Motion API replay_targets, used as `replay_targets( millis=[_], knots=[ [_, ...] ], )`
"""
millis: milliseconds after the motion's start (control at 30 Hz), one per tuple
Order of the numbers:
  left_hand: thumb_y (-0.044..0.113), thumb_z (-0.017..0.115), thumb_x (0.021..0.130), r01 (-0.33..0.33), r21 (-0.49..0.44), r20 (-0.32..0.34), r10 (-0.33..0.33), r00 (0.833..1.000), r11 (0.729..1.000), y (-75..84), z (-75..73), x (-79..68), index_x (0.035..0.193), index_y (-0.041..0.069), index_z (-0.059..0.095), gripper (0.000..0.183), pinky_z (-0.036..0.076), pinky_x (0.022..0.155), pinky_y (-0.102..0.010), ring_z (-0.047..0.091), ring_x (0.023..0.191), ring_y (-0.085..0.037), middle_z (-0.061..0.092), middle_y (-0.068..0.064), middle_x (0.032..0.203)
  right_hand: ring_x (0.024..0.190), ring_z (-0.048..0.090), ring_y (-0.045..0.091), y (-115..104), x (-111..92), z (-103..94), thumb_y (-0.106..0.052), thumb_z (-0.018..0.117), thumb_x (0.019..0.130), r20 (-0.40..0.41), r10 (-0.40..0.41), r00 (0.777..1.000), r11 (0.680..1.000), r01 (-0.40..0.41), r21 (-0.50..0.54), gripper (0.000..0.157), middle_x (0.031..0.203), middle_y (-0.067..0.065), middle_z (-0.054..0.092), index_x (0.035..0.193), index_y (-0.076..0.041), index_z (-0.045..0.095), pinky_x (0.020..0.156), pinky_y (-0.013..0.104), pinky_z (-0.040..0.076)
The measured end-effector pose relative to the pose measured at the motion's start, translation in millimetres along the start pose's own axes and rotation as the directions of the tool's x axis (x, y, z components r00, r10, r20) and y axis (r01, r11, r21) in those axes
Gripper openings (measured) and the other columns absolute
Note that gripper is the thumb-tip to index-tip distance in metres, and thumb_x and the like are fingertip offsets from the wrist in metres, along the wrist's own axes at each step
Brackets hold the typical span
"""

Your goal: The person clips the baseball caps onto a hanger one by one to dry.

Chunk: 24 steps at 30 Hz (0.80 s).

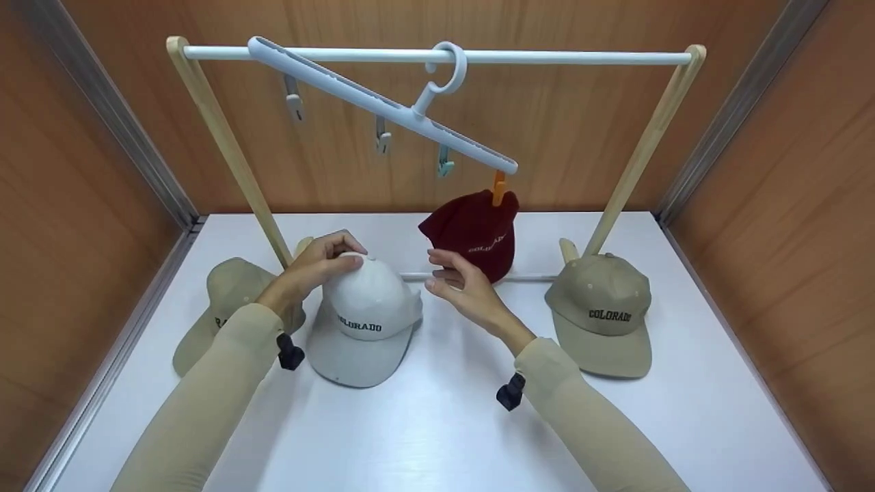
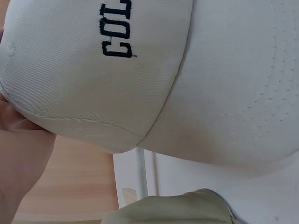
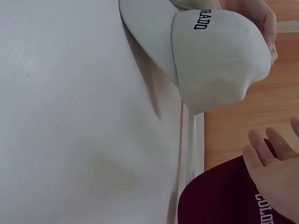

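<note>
My left hand [image 1: 320, 265] grips a white cap [image 1: 369, 294] by the back of its crown, thumb on top. The cap's brim points down toward the front, and its dark COLORADO lettering faces me. In the left wrist view the cap [image 2: 117, 88] fills most of the picture. With fingers apart and nothing held, my right hand [image 1: 472, 290] is beside a maroon cap [image 1: 468, 222]. An orange clip [image 1: 500, 188] holds that cap at the low right end of a tilted white hanger [image 1: 383, 106]. In the right wrist view my fingers overlap the maroon cap [image 3: 219, 198].
The hanger hooks over a white rail [image 1: 581, 57] on wooden legs. Grey clips [image 1: 294, 106] and a greenish clip [image 1: 445, 166] hang from it. One khaki cap [image 1: 608, 294] sits at the right; another khaki cap [image 1: 236, 287], partly behind my left arm, lies left. Wooden walls enclose the white table [image 1: 424, 424].
</note>
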<state>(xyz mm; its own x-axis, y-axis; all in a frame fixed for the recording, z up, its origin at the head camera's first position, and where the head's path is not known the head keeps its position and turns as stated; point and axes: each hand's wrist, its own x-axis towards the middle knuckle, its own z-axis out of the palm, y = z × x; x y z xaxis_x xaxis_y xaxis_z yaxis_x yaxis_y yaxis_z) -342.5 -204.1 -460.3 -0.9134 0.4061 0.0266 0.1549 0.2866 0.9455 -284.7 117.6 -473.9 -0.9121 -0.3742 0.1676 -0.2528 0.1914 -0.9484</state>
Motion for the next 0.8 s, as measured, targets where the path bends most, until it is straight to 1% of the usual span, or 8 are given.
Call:
replay_targets(
  millis=[100, 267, 367, 433, 633, 800],
  knots=[
    [0.028, 0.070, 0.102, -0.016, 0.009, -0.011, 0.016, 1.000, 1.000, 1.7, 2.3, -0.5, 0.123, 0.005, 0.064, 0.032, 0.056, 0.095, -0.037, 0.063, 0.113, -0.029, 0.068, -0.012, 0.124, 0.139, 0.057, 0.027, -0.6, 0.7, 0.9, -0.022, 0.071, 0.103, -0.001, 0.004, 1.000, 1.000, -0.004, 0.000, 0.056, 0.155, 0.009, 0.055, 0.155, -0.012, 0.051, 0.116, 0.040, 0.046],
    [0.030, 0.071, 0.101, -0.027, 0.025, -0.056, 0.028, 0.998, 0.999, 6.3, 6.8, -0.6, 0.122, 0.006, 0.064, 0.033, 0.057, 0.097, -0.037, 0.064, 0.113, -0.028, 0.068, -0.010, 0.125, 0.140, 0.057, 0.026, -1.8, 1.8, 2.0, -0.025, 0.071, 0.103, 0.001, 0.019, 1.000, 1.000, -0.019, -0.010, 0.057, 0.156, 0.007, 0.055, 0.156, -0.015, 0.051, 0.117, 0.040, 0.046],
    [0.029, 0.071, 0.101, -0.052, 0.025, -0.069, 0.053, 0.996, 0.998, 9.4, 8.7, -0.3, 0.122, 0.007, 0.064, 0.032, 0.057, 0.096, -0.037, 0.064, 0.112, -0.029, 0.068, -0.009, 0.124, 0.141, 0.056, 0.028, -3.8, 2.1, 2.5, -0.026, 0.070, 0.104, 0.000, 0.017, 1.000, 1.000, -0.017, -0.006, 0.057, 0.157, 0.006, 0.054, 0.156, -0.015, 0.051, 0.117, 0.039, 0.045],
    [0.029, 0.071, 0.102, -0.068, 0.021, -0.072, 0.070, 0.995, 0.997, 11.9, 9.8, -0.8, 0.122, 0.007, 0.065, 0.031, 0.057, 0.095, -0.037, 0.064, 0.112, -0.029, 0.068, -0.009, 0.123, 0.142, 0.055, 0.030, -5.5, 2.6, 3.0, -0.025, 0.070, 0.104, 0.000, 0.016, 1.000, 1.000, -0.016, -0.002, 0.057, 0.157, 0.007, 0.054, 0.156, -0.013, 0.051, 0.117, 0.040, 0.045],
    [0.030, 0.070, 0.103, -0.107, 0.024, -0.068, 0.108, 0.992, 0.994, 18.9, 15.1, -2.0, 0.118, 0.007, 0.067, 0.028, 0.057, 0.092, -0.036, 0.065, 0.107, -0.029, 0.070, -0.008, 0.119, 0.142, 0.055, 0.028, -10.8, 4.7, 4.7, -0.026, 0.069, 0.104, 0.004, 0.011, 1.000, 1.000, -0.011, -0.010, 0.056, 0.158, 0.007, 0.054, 0.156, -0.014, 0.051, 0.119, 0.040, 0.043],
    [0.024, 0.071, 0.102, -0.144, -0.006, -0.047, 0.144, 0.989, 0.990, 26.3, 21.0, -2.0, 0.117, 0.005, 0.069, 0.024, 0.057, 0.089, -0.034, 0.064, 0.102, -0.026, 0.070, -0.008, 0.115, 0.141, 0.056, 0.028, -13.5, 7.3, 5.5, -0.027, 0.070, 0.103, 0.003, -0.010, 1.000, 1.000, 0.010, -0.023, 0.056, 0.157, 0.006, 0.054, 0.155, -0.014, 0.052, 0.120, 0.043, 0.042]
  ],
)
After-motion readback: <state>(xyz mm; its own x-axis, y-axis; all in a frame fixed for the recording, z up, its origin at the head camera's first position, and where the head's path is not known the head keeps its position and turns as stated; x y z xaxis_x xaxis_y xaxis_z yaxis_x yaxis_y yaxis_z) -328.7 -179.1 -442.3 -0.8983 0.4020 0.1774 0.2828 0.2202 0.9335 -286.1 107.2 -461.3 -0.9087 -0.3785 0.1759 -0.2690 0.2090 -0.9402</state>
